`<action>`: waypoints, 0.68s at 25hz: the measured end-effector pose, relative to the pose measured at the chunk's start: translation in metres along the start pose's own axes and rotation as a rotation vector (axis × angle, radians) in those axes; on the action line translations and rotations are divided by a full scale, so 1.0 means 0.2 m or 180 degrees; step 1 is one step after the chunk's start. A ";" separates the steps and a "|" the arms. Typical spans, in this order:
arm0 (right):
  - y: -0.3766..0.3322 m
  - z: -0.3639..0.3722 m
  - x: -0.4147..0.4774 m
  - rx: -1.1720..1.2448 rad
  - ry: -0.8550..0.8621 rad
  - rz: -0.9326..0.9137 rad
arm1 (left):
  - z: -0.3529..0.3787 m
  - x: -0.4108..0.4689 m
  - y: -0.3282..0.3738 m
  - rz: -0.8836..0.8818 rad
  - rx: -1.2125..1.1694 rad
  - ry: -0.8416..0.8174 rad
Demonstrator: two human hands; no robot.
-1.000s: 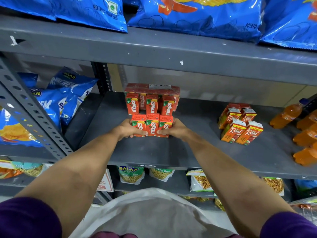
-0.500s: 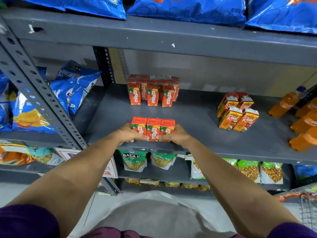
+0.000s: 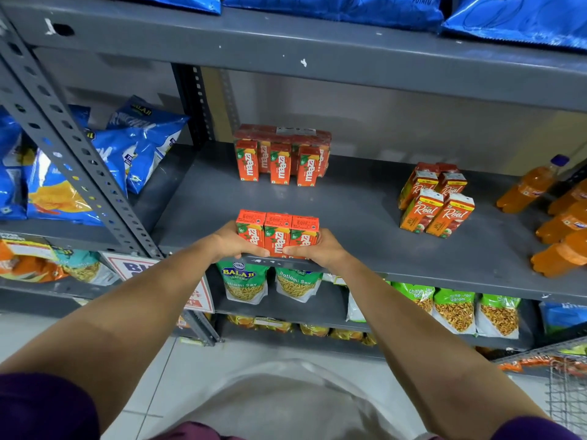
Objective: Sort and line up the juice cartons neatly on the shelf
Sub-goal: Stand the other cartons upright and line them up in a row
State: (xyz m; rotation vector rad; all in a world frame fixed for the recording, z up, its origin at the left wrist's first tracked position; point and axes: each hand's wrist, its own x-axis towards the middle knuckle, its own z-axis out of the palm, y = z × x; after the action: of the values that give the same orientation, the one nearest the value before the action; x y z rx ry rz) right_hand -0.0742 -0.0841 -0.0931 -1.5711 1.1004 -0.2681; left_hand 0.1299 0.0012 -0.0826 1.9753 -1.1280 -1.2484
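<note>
A row of three small red-orange Maaza juice cartons (image 3: 277,233) is clasped between the left hand (image 3: 233,242) and right hand (image 3: 317,249), each grip closed on an end carton, at the front edge of the grey metal shelf (image 3: 365,217). A larger Maaza pack (image 3: 281,155) stands near the back edge, three cartons countable in front; four orange Real cartons (image 3: 436,200) stand askew towards the right, apparently unsorted

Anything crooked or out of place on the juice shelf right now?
Yes. The Real cartons lean at a tilt instead of standing square, and the orange bottles lie on their sides at the right. The three Maaza cartons between both hands stand upright in a straight row.
</note>
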 end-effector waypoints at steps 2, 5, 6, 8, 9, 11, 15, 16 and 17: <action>0.01 0.00 -0.01 -0.0018 0.0016 -0.0023 | 0.01 -0.01 -0.01 -0.0035 -0.0016 0.0031; 0.01 0.01 -0.03 -0.0008 0.0033 -0.0106 | 0.02 -0.02 -0.01 -0.0037 -0.0034 0.0040; 0.01 0.00 -0.03 -0.0018 0.0028 -0.0122 | 0.02 -0.02 -0.01 -0.0031 -0.0042 0.0055; 0.00 0.01 -0.04 -0.0032 0.0021 -0.0156 | 0.03 -0.02 -0.01 -0.0002 -0.0058 0.0103; 0.01 0.01 -0.04 -0.0034 0.0028 -0.0156 | 0.03 -0.02 -0.02 0.0014 -0.0072 0.0175; 0.00 0.00 -0.05 -0.0047 0.0000 -0.0156 | 0.04 -0.04 -0.03 0.0074 -0.0181 0.0335; -0.02 -0.04 -0.09 -0.0332 -0.0178 -0.0257 | 0.05 -0.12 -0.09 0.0221 -0.0326 0.0457; -0.02 -0.07 -0.10 -0.0406 -0.0184 -0.0288 | 0.04 -0.13 -0.10 0.0234 -0.0286 0.0576; -0.01 -0.11 -0.13 -0.0459 -0.0180 -0.0317 | 0.03 -0.14 -0.11 0.0217 -0.0206 0.0782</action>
State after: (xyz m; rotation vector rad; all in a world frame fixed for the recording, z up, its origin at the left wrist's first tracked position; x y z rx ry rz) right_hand -0.1012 -0.0794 -0.0740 -1.7542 1.0177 -0.2135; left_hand 0.1256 0.0369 -0.0887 1.9618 -1.0110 -0.9646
